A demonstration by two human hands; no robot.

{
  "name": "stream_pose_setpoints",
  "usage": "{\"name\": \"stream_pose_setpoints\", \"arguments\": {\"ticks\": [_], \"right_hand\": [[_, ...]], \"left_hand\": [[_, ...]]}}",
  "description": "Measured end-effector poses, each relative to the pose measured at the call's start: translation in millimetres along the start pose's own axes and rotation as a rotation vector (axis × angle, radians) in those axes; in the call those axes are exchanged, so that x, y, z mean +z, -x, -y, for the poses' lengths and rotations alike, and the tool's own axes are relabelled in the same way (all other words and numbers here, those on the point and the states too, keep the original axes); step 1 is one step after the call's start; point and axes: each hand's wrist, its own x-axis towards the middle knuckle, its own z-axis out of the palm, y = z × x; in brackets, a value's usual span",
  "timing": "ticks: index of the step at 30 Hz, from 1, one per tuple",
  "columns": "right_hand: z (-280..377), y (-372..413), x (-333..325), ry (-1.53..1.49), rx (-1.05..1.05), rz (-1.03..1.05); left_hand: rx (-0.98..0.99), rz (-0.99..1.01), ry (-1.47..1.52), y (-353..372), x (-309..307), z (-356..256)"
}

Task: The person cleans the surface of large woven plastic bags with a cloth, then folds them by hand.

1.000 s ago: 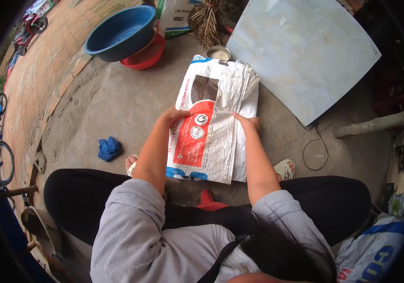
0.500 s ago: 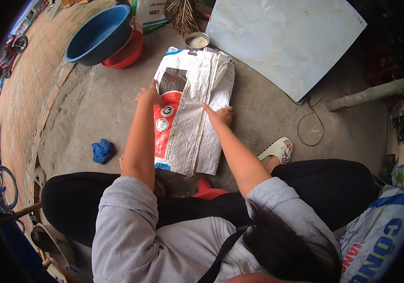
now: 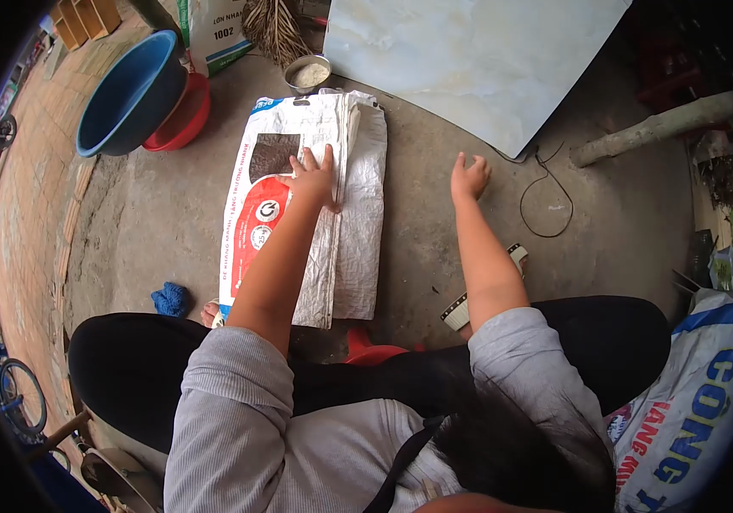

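A white, red and blue woven feed sack (image 3: 362, 214) lies folded flat on the concrete floor in front of me, its printed side up. My left hand (image 3: 309, 178) rests on the middle of the sack with its fingers spread, pressing on the printed face near the lengthwise fold. Off to the right of the sack, my right hand (image 3: 471, 178) hovers over the floor, holding nothing. Its fingers are loosely bent and partly apart. The near left corner of the sack reaches close to my foot.
A blue basin (image 3: 131, 94) leans over a red basin (image 3: 187, 115) at the far left. Behind the sack stand a metal bowl (image 3: 309, 75) of pale grains and a marbled board (image 3: 469, 68). A blue cloth (image 3: 170, 299) lies left; a wooden pole (image 3: 657, 128) juts in from the right.
My right hand has left the sack's right edge and moved right over the floor. My left hand has gone from the sack's left edge onto its middle, fingers spreading. The view has shifted.
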Motion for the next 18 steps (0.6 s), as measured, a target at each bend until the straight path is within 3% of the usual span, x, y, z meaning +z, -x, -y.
{"name": "stream_pose_setpoints", "arguments": {"ticks": [3,4,6,7,9,10,14,16,18], "right_hand": [[-58,-48,-49,0.267,0.185,-0.414],[-72,-55,-60,0.273,0.185,-0.417],[-91,-65,-75,0.13,0.572,-0.054],[-97,-64,-71,0.129,0.569,-0.057],[-111,-59,-53,0.028,0.36,0.059],[-106,-54,-41,-0.018,0.283,-0.054],[28,-5,-24,-0.371,-0.066,-0.257],[95,21,-23,-0.417,-0.217,-0.081],[160,52,-40,-0.368,-0.274,0.219]], "left_hand": [[0.004,0.019,-0.017,-12,3,0],[0.011,0.027,-0.027,-15,4,1],[0.011,0.022,-0.019,-16,4,0],[0.01,0.024,-0.029,-16,3,0],[0.01,0.018,-0.027,-17,4,1],[0.008,0.018,-0.028,-19,5,1],[0.013,0.031,-0.014,-15,-5,1],[0.013,0.024,-0.007,-21,-8,10],[0.234,-0.039,0.165,-54,-4,42]]}}
